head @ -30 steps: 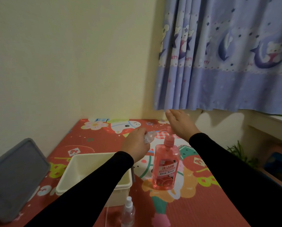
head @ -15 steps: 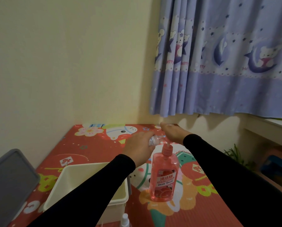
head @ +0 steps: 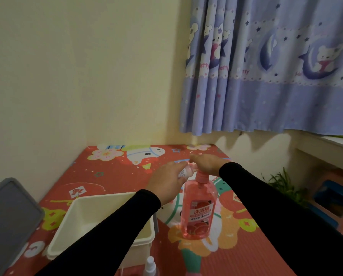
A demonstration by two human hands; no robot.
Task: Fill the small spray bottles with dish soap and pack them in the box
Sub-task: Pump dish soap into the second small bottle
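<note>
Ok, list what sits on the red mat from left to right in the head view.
Grey lid → white box → small spray bottle at the near edge → pink dish soap bottle.

Small bottle [head: 187,170] mostly hidden inside left hand [head: 167,182], second spray bottle [head: 150,266] cut off at bottom edge, grey lid [head: 9,222] clipped at lower left

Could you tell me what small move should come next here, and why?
Probably twist the small bottle's top off. The left hand grips the small bottle, the right hand pinches its far end, and the soap bottle stands beside them, not yet used.
</note>
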